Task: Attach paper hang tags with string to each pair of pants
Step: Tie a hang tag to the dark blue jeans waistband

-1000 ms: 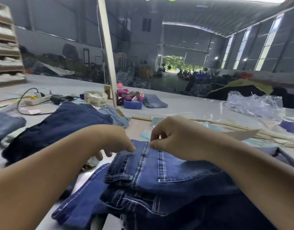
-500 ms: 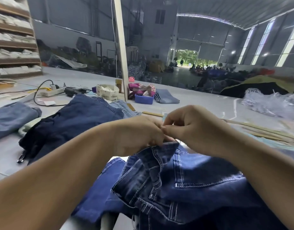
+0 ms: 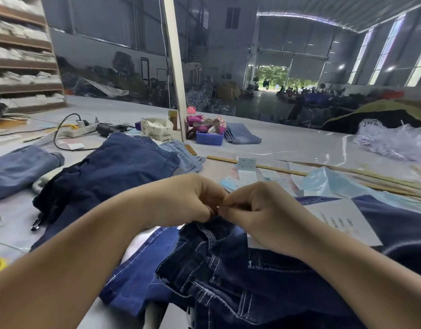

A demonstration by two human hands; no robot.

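Grey worktable [image 3: 299, 148] carries everything. Near centre: dark denim pants [image 3: 240, 276] heaped, white paper sheet [image 3: 340, 217] beside on right. Left: folded navy jeans [image 3: 114, 172], lighter blue jeans [image 3: 17, 169] further left. Far left: power strip [image 3: 79, 129] with black cable. Far centre: cardboard box [image 3: 157, 129], blue tub [image 3: 209, 138], folded light jeans [image 3: 242, 136]. Far right: clear plastic heap [image 3: 392, 141]. Right of centre: wooden sticks [image 3: 264, 166], small paper tags [image 3: 246, 172].

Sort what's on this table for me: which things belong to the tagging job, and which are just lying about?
In the job:
- left hand and right hand, fingertips together at the waistband
- dark jeans under the hands
- white paper tag beside the right hand
- loose tags behind

Lying about:
- power strip
- blue bin
- cardboard box
- clear plastic bags
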